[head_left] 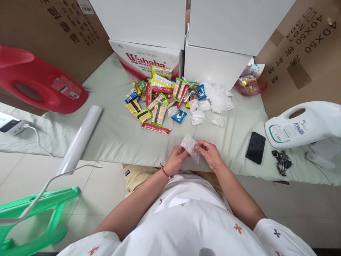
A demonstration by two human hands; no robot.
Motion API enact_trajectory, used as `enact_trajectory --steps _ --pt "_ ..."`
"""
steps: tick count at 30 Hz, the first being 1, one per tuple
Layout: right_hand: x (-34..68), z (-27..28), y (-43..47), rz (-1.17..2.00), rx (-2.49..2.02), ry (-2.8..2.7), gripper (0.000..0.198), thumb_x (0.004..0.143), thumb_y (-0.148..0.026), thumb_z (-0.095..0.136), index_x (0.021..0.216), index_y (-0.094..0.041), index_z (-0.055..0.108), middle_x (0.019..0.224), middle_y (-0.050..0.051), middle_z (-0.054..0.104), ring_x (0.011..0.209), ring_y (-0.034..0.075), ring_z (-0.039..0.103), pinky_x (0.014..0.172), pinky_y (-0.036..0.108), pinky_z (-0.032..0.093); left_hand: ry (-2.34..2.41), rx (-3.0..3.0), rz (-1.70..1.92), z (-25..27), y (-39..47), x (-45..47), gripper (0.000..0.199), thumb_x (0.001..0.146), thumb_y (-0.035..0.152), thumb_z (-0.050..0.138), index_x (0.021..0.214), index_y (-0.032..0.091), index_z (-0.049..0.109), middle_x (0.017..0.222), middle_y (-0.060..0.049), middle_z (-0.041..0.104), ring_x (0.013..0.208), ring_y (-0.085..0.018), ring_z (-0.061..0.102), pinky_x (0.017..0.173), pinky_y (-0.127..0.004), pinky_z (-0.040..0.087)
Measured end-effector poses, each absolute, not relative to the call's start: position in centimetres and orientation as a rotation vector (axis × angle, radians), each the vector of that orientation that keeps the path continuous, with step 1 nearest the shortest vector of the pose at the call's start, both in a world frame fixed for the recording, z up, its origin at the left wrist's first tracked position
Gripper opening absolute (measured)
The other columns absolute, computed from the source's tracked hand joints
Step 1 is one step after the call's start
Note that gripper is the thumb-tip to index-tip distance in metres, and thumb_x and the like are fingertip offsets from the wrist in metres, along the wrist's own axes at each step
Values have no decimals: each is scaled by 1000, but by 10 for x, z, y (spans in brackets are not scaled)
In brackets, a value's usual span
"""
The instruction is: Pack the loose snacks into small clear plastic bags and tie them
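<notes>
The left hand and right hand pinched a clear plastic wrapper well in front of the Wahaha carton; it seemed light, limp, slippery, best held by opposite edges. Snack bars lay nearer that carton, crumpled plastic to its right.

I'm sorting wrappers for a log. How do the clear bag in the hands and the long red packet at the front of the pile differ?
Pose: the clear bag is held between the left hand and right hand; the red packet lies on the cloth.
Look: the clear bag is see-through; the red packet is coloured.
Shape: the clear bag is crinkled; the red packet is narrow and straight.
</notes>
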State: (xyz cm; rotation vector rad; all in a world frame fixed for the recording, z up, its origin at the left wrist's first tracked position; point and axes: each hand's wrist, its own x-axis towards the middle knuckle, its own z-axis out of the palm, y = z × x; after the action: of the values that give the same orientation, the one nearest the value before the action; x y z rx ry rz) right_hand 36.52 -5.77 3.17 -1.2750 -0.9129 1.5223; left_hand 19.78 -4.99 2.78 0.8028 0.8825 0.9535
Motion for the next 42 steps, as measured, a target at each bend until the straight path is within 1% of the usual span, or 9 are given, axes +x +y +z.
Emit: enact_trajectory --steps 10,14,19,25,28,31,34,38,42 --pt "394 17 -54 1133 -1451 -757 34 69 -51 84 83 -22 72 69 -3 58 58 11 43 52 25 36 919 436 1130 31 -34 172 37 67 32 84 72 19 50 99 -4 75 94 -21 73 84 -35 55" --pt "392 16 -59 1159 -1420 -972 27 76 -47 80 85 -23 75 79 -1 64 68 12 51 63 26 43 929 272 1067 32 -26 174 44 70 51 82 81 21 53 91 -5 76 77 -20 73 68 -32 57" --pt "383 15 -57 1262 -1368 -1196 25 81 -48 77 87 -23 76 89 1 69 82 16 58 75 28 47 1138 451 896 29 -20 182 54 61 55 89 82 18 57 73 -2 71 55 -10 59 48 -20 42" --pt "381 25 -36 1468 -1340 -779 51 80 -62 73 117 -27 71 111 4 71 67 11 51 54 24 40 998 718 955 34 -29 189 48 72 59 82 80 20 55 54 7 56 41 -5 37 41 -20 24" --pt "382 28 -25 1781 -1187 -743 52 75 -60 80 109 -22 73 90 3 72 54 8 39 47 23 30 993 840 909 37 -33 191 50 81 68 70 81 19 61 46 8 45 39 -6 32 41 -23 20" --pt "383 24 -21 1786 -1176 -714 39 66 -50 89 86 -19 74 64 -4 59 48 6 28 44 22 24 1038 905 976 37 -34 188 51 84 68 67 83 18 65 46 8 42 41 -7 33 43 -24 20" --pt "383 22 -22 1661 -1187 -651 37 65 -49 90 82 -21 73 69 -3 61 54 8 41 49 21 35 986 861 998 41 -35 183 46 82 64 73 87 19 66 47 9 41 42 -7 30 44 -24 19" --pt "377 30 -24 1713 -1008 -723 57 73 -71 75 111 -29 72 105 5 72 91 19 65 74 31 53 780 781 821 50 -41 185 41 84 59 73 91 19 65 46 10 40 40 -6 25 43 -24 19" --pt "378 42 -24 1645 -1076 -801 48 68 -64 83 94 -26 72 85 1 69 76 18 62 70 30 49 784 740 855 54 -42 188 45 79 58 78 99 19 68 53 8 43 45 -6 31 44 -22 21"
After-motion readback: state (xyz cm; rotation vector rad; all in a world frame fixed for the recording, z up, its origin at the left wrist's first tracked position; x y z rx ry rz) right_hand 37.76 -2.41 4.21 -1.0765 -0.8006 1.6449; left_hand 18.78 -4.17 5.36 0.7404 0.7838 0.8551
